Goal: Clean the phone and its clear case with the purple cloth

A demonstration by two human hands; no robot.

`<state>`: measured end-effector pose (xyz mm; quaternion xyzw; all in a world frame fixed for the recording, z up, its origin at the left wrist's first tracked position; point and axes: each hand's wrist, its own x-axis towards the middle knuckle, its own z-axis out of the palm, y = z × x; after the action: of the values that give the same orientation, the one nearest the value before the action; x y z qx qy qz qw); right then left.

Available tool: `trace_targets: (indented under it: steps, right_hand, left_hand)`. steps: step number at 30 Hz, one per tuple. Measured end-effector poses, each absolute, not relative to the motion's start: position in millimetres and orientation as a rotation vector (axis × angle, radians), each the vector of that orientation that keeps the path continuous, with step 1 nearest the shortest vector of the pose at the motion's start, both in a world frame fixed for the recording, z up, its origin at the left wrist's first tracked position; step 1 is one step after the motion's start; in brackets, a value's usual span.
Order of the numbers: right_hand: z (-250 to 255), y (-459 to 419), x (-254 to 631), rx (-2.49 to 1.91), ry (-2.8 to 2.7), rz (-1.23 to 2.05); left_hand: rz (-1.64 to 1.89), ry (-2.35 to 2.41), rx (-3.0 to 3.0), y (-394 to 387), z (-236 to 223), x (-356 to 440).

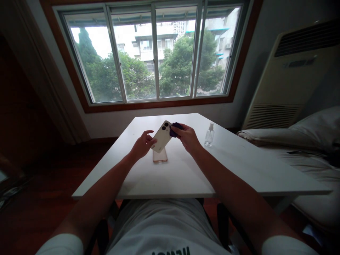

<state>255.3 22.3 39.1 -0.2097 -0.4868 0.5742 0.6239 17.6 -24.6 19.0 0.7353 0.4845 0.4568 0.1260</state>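
Note:
A pale smartphone (162, 137) is held tilted above the table, its back with the dark camera lenses facing me. My left hand (144, 143) grips its lower left corner between thumb and fingers. In my right hand (188, 136) is a bunched dark purple cloth (175, 130), pressed against the phone's upper right edge beside the cameras. Beneath the phone, a clear phone case (160, 156) with a brownish-orange rim lies on the table, its far part hidden by the phone.
The white table (183, 177) has angled far corners. A clear spray bottle (209, 135) stands upright right of my right hand. Beyond the table is a window (156, 53). A floor air conditioner (287, 78) and a pale sofa (281, 148) are to the right.

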Motion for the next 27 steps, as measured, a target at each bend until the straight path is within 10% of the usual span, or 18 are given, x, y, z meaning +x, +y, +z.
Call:
trace_targets:
  steps: [27]
  right_hand:
    - [22.4, 18.4, 240.7, -0.612, -1.343, 1.449]
  left_hand:
    - [1.786, 1.142, 1.456, -16.5, 24.5, 10.6]
